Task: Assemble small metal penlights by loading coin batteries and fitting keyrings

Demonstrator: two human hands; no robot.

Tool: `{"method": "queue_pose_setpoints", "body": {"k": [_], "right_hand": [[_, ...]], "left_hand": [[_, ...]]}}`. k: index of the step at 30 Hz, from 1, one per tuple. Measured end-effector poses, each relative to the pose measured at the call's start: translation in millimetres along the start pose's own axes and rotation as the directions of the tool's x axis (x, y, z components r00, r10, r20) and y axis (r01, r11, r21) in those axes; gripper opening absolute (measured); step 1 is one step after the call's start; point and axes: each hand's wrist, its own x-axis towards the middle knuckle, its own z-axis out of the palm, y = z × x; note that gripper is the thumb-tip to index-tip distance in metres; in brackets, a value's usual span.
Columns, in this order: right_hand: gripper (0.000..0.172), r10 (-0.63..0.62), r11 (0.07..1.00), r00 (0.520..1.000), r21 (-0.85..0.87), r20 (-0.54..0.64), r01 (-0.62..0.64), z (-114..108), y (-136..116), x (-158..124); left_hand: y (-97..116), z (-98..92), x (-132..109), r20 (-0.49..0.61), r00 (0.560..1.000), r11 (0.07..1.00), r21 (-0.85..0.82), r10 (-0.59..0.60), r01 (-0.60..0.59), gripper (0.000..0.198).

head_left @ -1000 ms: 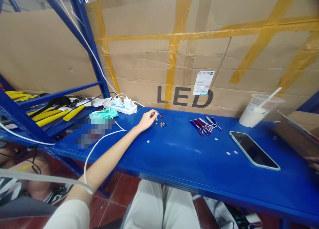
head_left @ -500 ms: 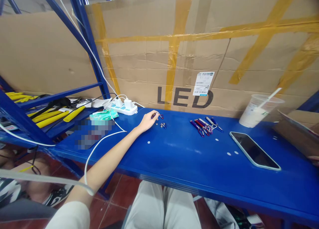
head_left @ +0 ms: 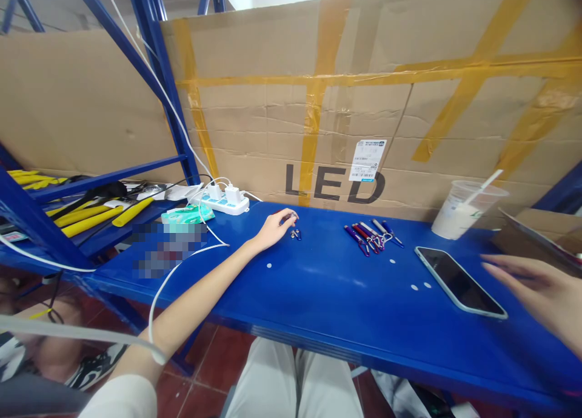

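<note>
My left hand (head_left: pixel 274 230) rests on the blue tabletop (head_left: pixel 318 315), palm down, its fingers curled together. Whatever they hold is mostly hidden; a small reddish and shiny bit shows at the fingertips. Just beside them lie several small metal pieces (head_left: pixel 296 234). My right hand (head_left: pixel 536 287) is over the right of the table, fingers stretched out and nothing seen in them. It is nearest the phone (head_left: pixel 462 281), which lies face up. Between the hands, slim blue, red and silver pen-like tubes with carabiner clips (head_left: pixel 371 236) lie in a group.
A plastic cup with a straw (head_left: pixel 461 215) and an open cardboard box (head_left: pixel 531 230) stand at the right. A power strip (head_left: pixel 227 204), a tissue pack (head_left: pixel 187 216) and a white cable (head_left: pixel 163 278) are at the left. Behind rises a large carton (head_left: pixel 254 121).
My right hand has come into view from the right, by the phone. The red clip that showed at my left fingertips is now mostly hidden, and my left hand has turned slightly.
</note>
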Motion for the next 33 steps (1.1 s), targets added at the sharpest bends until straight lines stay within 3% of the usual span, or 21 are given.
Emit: {"method": "queue_pose_setpoints", "body": {"k": [3, 7, 10, 13, 17, 23, 28, 33], "right_hand": [[0.060, -0.029, 0.970, 0.999, 0.242, 0.046, 0.017, 13.5, -66.5, 19.3], [0.045, -0.191, 0.855, 0.974, 0.509, 0.123, 0.103, 36.8, -145.0, 29.1], [0.037, -0.241, 0.773, 0.930, 0.635, 0.278, 0.011, 60.5, -186.5, 33.4], [0.031, -0.289, 0.709, 0.887, 0.703, 0.359, -0.054, 79.8, -212.1, 35.0], [0.026, -0.277, 0.668, 0.871, 0.733, 0.405, -0.128, 91.0, -221.0, 30.3], [0.028, -0.244, 0.635, 0.873, 0.750, 0.422, -0.184, 93.6, -210.5, 22.6], [0.026, -0.249, 0.623, 0.888, 0.766, 0.386, -0.158, 94.3, -212.0, 18.1], [0.023, -0.279, 0.670, 0.888, 0.737, 0.365, -0.092, 92.2, -215.1, 13.7]], "left_hand": [[7.1, 6.5, -2.4, 0.079, 0.996, 0.995, -0.100, 0.032, -0.024, 0.024], [15.5, 13.0, -6.3, 0.210, 0.976, 0.981, -0.194, 0.065, -0.023, 0.025], [19.6, 14.6, -9.5, 0.268, 0.961, 0.989, -0.148, 0.064, -0.025, 0.027], [22.6, 14.8, -12.2, 0.269, 0.959, 0.994, -0.072, 0.093, -0.076, 0.026], [27.4, 17.8, -14.9, 0.263, 0.953, 0.988, -0.038, 0.152, -0.147, 0.026], [32.8, 26.2, -18.8, 0.247, 0.955, 0.986, -0.070, 0.164, -0.152, 0.026], [33.0, 29.5, -19.4, 0.236, 0.960, 0.988, -0.068, 0.154, -0.142, 0.025], [30.0, 32.4, -21.9, 0.228, 0.957, 0.981, 0.029, 0.180, -0.191, 0.026]]}}
